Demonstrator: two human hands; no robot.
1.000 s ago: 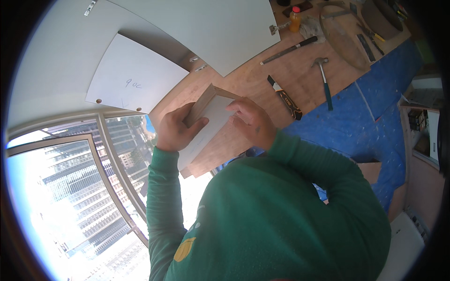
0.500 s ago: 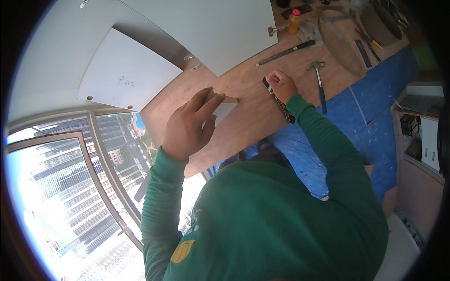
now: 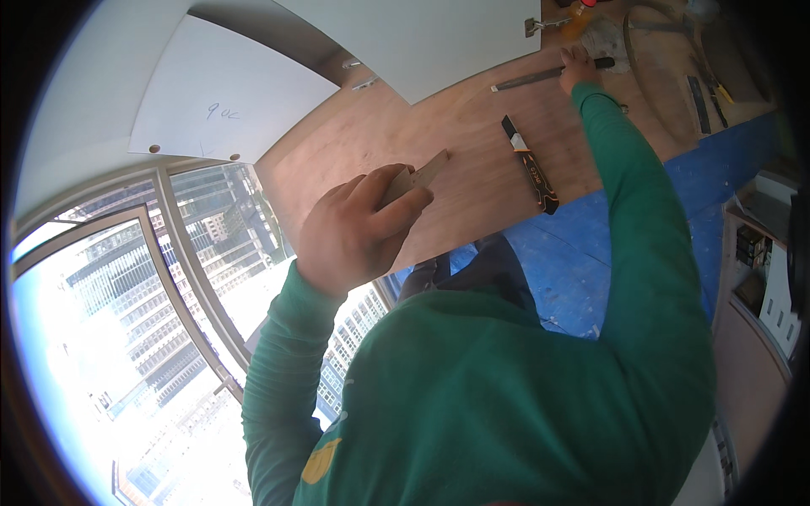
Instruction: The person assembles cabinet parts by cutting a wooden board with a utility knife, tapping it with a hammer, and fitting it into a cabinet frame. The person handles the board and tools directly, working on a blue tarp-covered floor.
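A person in a green sweatshirt [image 3: 515, 388] was at a wooden worktop [image 3: 472, 198], the left hand [image 3: 359, 223], at 10 o'clock just off the middle of the view, gripping a thin wooden piece [image 3: 429, 171] between thumb and fingers. The piece, partly hidden by the hand, jutted toward a point between 1 and 2 o'clock. The right hand [image 3: 579, 69], on an outstretched arm between 1 and 2 o'clock, was over a long dark tool [image 3: 531, 80]; whether its fingers had wrapped around it could not be told. The tool's black end showed past the hand toward 2 o'clock, near crumpled pale wrapping [image 3: 606, 40]. A black-and-orange utility knife [image 3: 533, 169] lay at 2 o'clock, its blade end toward 11 o'clock. A handwritten-on white panel [image 3: 228, 88] occupied 10 to 11 o'clock, a larger pale board [image 3: 422, 38] 12 o'clock, and a bottle of orange liquid [image 3: 577, 21] 1 o'clock. Blue sheeting [image 3: 582, 249] spread at 3 o'clock; a bright window [image 3: 93, 329] filled 8 to 9 o'clock.
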